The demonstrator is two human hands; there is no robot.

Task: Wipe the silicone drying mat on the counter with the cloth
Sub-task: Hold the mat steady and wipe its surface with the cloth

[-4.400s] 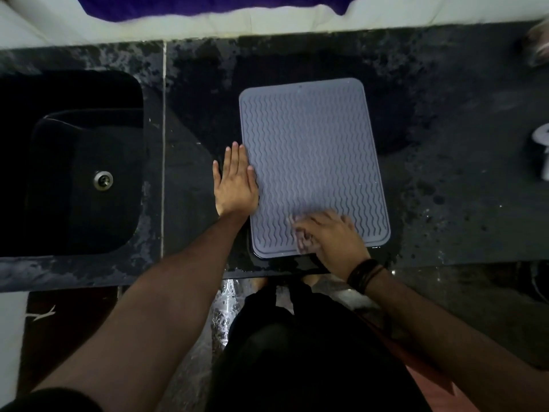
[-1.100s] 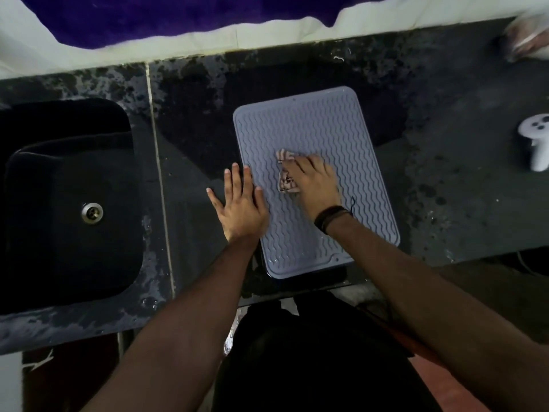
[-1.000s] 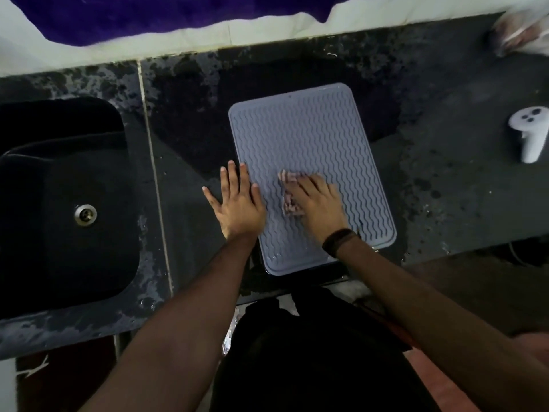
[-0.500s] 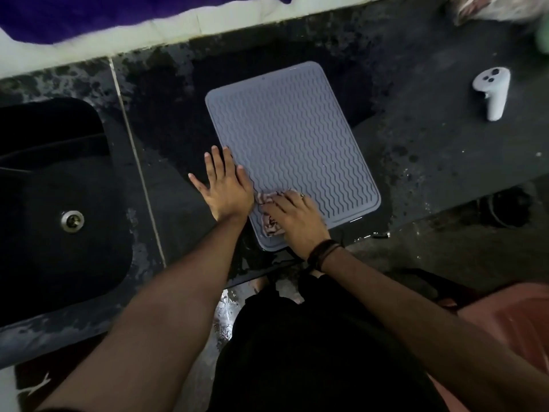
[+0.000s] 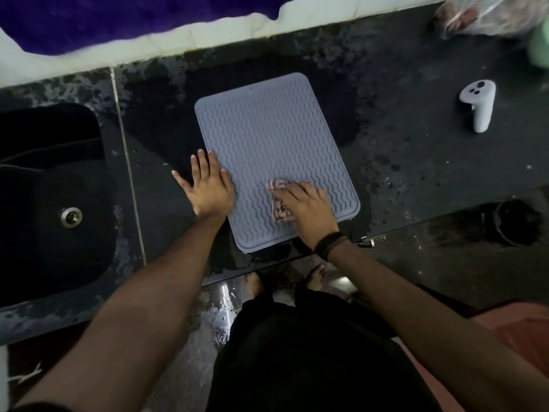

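One dark, mottled counter (image 5: 416,162) runs across the view, wet in patches, with a pale wall edge behind it. One black sink (image 5: 50,203) is sunk into its left part, with a single metal drain (image 5: 71,216) in the basin floor.

One grey silicone drying mat (image 5: 273,138) lies flat near the middle of the counter, slightly turned, its near edge close to the counter's front edge. Wavy ridges cover its surface.

Two bare forearms reach in from below. The left hand (image 5: 208,190) lies flat with fingers straight and spread, palm down at the mat's left edge, partly on the mat and partly on the counter; it holds nothing. The right hand (image 5: 306,209) rests on the near right part of the mat, fingers bent over one small bunched cloth (image 5: 279,203), pressing it against the ridges; the cloth shows pinkish at the fingertips and beside the thumb. A dark band (image 5: 329,246) circles the right wrist.

One white handheld controller (image 5: 479,105) lies on the counter well to the right of the mat. One crumpled clear plastic bag (image 5: 481,16) sits at the far right corner, with a pale green thing (image 5: 540,49) beside it, too blurred to tell.

Two bare feet show below the counter edge.
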